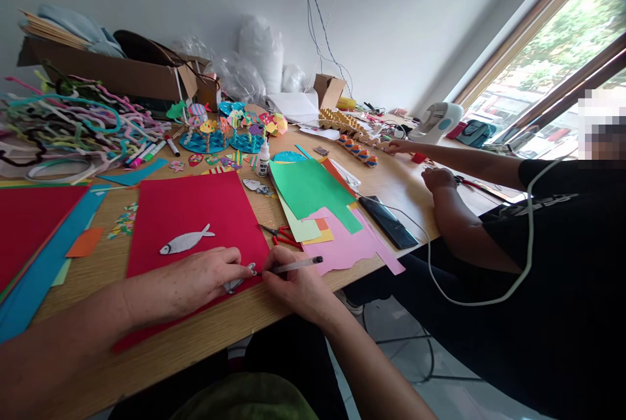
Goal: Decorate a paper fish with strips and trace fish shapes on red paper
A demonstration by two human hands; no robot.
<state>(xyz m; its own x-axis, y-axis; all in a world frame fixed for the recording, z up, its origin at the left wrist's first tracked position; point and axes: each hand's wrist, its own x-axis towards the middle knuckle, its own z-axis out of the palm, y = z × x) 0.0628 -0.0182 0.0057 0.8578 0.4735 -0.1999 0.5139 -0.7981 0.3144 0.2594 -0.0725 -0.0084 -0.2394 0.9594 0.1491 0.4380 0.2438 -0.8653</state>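
My right hand (293, 283) is closed round a pen (298, 265), its dark end pointing up to the right. The pen's writing tip is hidden by my fingers, at the lower right edge of a red sheet of paper (195, 201). My left hand (205, 280) lies on the same sheet with its index finger stretched out, pressing on a small grey-white paper fish cutout (235, 285). Part of that cutout is under my fingers. Another white paper fish (186, 241) with an inked head lies on the red sheet above my left hand.
Red-handled scissors (282, 237), green paper (313, 192) and a phone (387, 221) lie to the right. A glue bottle (263, 159) stands behind. Pipe cleaners (83, 120) heap at the left. A co-worker's arms (454, 211) reach in, with a white cable (482, 302) hanging nearby.
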